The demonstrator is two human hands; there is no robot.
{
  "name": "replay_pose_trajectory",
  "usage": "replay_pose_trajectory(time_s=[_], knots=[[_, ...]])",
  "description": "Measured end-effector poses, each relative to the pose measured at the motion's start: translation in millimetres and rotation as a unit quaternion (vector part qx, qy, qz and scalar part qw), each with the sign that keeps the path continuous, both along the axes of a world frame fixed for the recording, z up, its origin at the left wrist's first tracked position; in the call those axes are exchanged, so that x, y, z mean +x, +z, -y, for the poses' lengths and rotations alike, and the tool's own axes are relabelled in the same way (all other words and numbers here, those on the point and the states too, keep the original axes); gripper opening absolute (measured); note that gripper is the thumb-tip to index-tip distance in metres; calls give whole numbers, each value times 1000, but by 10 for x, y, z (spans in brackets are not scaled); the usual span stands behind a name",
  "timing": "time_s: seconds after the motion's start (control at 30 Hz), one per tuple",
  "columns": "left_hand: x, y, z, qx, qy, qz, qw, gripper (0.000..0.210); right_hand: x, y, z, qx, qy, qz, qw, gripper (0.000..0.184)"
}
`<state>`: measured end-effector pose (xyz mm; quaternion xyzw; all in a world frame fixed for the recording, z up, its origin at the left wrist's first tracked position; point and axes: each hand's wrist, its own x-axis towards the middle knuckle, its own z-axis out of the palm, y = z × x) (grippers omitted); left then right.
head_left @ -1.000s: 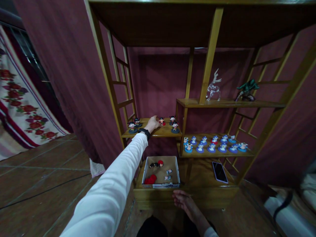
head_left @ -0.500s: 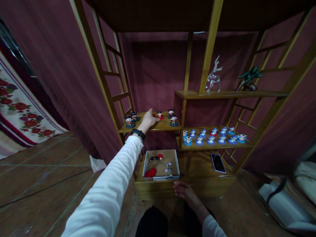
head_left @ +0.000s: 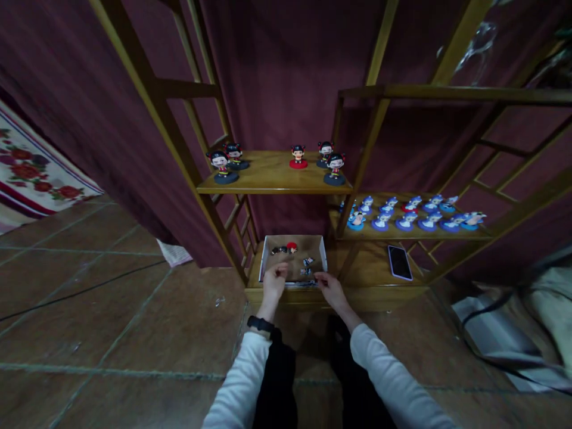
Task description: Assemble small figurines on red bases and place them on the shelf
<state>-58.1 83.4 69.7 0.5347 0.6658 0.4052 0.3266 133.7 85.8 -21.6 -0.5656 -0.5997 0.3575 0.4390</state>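
Observation:
My left hand (head_left: 274, 281), with a black band on its wrist, is over the front left part of a shallow white-rimmed cardboard box (head_left: 325, 253). Its fingers are curled, and whatever lies under or in them is hidden. My right hand (head_left: 331, 289) rests by the box's front right corner, fingers loosely bent, with no object visible in it. Inside the box lie a dark figurine with a red base (head_left: 291, 246) and two small black-and-white figurines (head_left: 308, 262). On the wooden shelf (head_left: 263, 173) above stands a figurine on a red base (head_left: 298, 157).
Dark-based figurines (head_left: 222, 167) stand at the left of that shelf, and more (head_left: 335, 170) at its right. Several blue-and-white figurines (head_left: 406, 220) fill the lower right shelf. A phone (head_left: 400, 263) lies right of the box. Wooden posts (head_left: 364, 155) divide the shelving.
My left hand has left the red-based figurine on the upper shelf and come down to the box. My right hand has moved to the box's front right corner. The view has tilted down.

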Motion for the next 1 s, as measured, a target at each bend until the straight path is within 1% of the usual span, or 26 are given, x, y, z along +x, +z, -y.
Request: replay_pose_trajectory(time_s=[0.03,0.07,0.13,0.2,0.27,0.37,0.5,0.57,0.63,0.73,0.83,0.9,1.0], knots=[[-12,-176,-95,-26,5,-3,1000,21,-41,-3,-118,1,-2,29,1000,28],[-24,-315,-185,-41,8,-7,999,22,-80,-4,-242,-2,-6,59,998,29],[-45,-493,-346,-56,7,-19,998,23,-150,-13,-492,-22,-18,117,993,31],[-69,-575,-480,-67,7,-42,997,24,-200,-46,-718,-36,-22,167,985,31],[-102,-604,-599,-74,13,-74,994,25,-234,-107,-890,-30,-19,202,979,30],[-151,-633,-776,-74,18,-124,989,26,-263,-228,-1025,-21,-5,238,971,34],[-148,-738,-1017,-71,0,-164,984,26,-274,-349,-1054,-52,5,266,963,31],[-112,-806,-1117,-74,-6,-185,980,27,-271,-364,-1048,-56,2,271,961,26],[-75,-858,-1187,-78,-13,-202,976,27,-265,-342,-1040,-52,0,271,961,20],[-44,-887,-1248,-64,8,-230,971,29,-252,-239,-1013,-34,-16,245,969,13],[-18,-881,-1297,6,27,-252,967,33,-219,-80,-931,-28,-36,176,983,10],[20,-887,-1338,54,7,-262,964,37,-183,26,-826,-42,-33,115,992,12],[102,-929,-1398,75,-25,-289,954,40,-130,138,-618,-76,-21,28,996,15]])
